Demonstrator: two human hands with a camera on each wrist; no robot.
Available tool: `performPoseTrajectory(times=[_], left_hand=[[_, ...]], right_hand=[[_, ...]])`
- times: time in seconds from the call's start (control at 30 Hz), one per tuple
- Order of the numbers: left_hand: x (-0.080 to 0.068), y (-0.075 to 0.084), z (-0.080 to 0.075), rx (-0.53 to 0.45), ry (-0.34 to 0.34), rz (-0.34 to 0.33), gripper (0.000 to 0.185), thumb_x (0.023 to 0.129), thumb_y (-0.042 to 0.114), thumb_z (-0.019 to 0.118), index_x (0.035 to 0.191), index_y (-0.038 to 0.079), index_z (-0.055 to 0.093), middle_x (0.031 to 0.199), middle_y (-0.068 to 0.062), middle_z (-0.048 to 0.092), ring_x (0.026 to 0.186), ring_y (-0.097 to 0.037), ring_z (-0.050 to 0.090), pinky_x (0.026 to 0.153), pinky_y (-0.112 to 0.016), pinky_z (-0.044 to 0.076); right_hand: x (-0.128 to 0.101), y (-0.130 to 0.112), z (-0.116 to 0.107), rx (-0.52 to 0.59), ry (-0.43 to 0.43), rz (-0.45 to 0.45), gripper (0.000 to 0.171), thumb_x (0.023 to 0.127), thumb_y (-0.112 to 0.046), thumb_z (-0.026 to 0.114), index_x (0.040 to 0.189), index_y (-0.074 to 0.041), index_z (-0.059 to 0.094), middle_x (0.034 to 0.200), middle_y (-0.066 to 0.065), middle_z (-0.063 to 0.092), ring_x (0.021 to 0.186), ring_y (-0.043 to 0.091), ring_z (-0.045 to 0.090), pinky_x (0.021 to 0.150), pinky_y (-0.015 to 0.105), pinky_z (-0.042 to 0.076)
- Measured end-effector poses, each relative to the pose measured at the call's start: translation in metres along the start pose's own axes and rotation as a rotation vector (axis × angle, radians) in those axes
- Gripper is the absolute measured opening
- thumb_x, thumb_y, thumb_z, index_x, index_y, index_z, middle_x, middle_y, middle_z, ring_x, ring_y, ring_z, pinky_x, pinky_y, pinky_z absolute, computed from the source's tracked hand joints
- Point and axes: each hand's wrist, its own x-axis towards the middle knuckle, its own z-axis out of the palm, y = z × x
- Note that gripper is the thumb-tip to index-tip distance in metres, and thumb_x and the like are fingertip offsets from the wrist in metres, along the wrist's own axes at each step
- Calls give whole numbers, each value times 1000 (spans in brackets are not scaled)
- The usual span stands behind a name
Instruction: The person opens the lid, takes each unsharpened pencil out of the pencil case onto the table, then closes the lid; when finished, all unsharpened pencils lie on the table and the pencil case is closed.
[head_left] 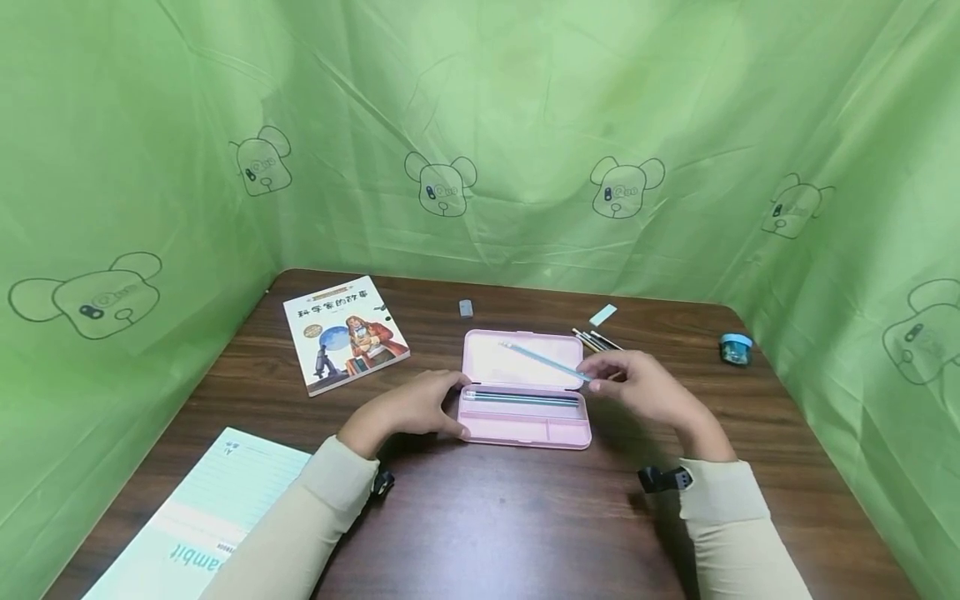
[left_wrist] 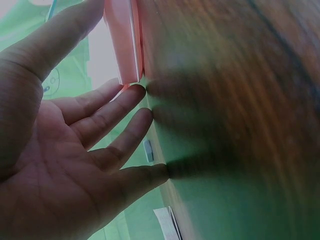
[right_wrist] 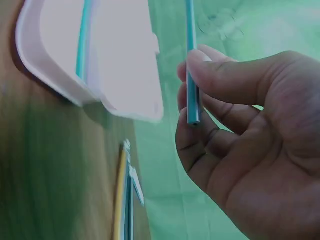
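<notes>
Pencil case [head_left: 525, 417], pink and lying open just below the middle of the head view, already has dark pencils [head_left: 521, 398] in its long upper slot. The right hand [head_left: 645, 387] pinches a teal pencil [head_left: 547, 362] between thumb and fingertips, slanted over the lid. The left hand [head_left: 420, 408] rests against the case's left edge with fingers nearly straight, holding nothing.

By my reading, the step in hand is loading this pencil; the next move would call for turning it parallel to the slot and lowering it beside the others while the left hand steadies the case.

More loose pencils [head_left: 596, 340] lie right of the lid. A book [head_left: 345, 333] sits at upper left of the table [head_left: 480, 517], a notebook [head_left: 202, 517] at lower left, cut off by the frame.

Both wrist views are blurred. The small grey item [head_left: 466, 308], pale strip [head_left: 602, 315] and blue object [head_left: 736, 348] are too small to identify.
</notes>
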Motion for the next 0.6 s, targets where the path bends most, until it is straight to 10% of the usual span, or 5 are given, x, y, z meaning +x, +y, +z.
performPoseTrajectory(times=[0.6], left_hand=[[0, 2, 1, -13, -2, -9, 75, 86, 35, 98, 148, 7, 64, 148, -13, 69, 143, -32, 61, 127, -53, 45]], right_hand=[[-31, 89, -44, -158, 198, 272, 21, 106, -4, 73, 126, 1, 77, 110, 18, 80, 102, 25, 70, 85, 34, 54]])
